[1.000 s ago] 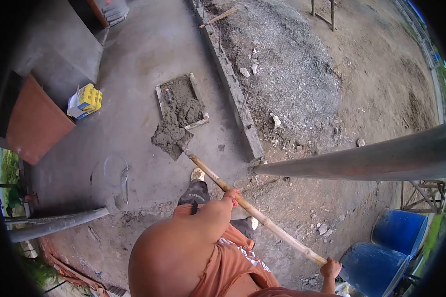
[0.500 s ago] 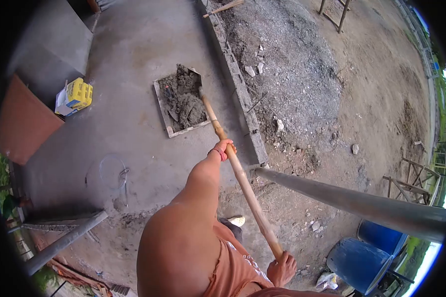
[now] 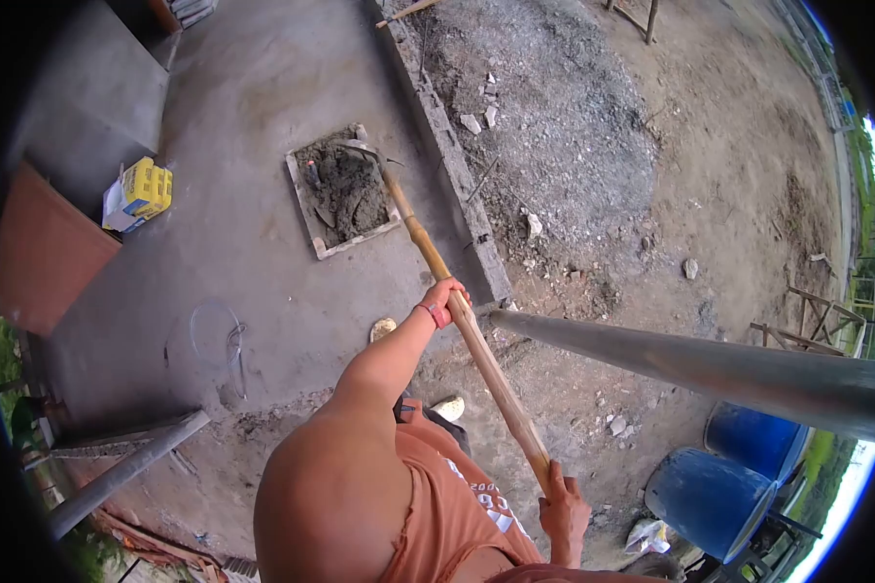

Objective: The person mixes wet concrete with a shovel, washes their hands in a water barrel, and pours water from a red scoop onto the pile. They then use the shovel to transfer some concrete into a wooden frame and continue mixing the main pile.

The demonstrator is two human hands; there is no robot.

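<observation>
Well, both my hands were closed tight around the long bamboo handle (image 3: 496, 384). My left hand (image 3: 444, 301) was nearer the blade (image 3: 362, 150); my right hand (image 3: 564, 505) held the end by my body. The handle pointed away from me into the tray (image 3: 355, 240) of wet cement (image 3: 345, 189). The grey blade was hard to make out there.

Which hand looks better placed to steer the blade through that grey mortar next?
Left, probably. The left hand grips the long bamboo handle midway, nearer the metal blade in the wooden mortar tray; the right hand holds only the far end.
</observation>
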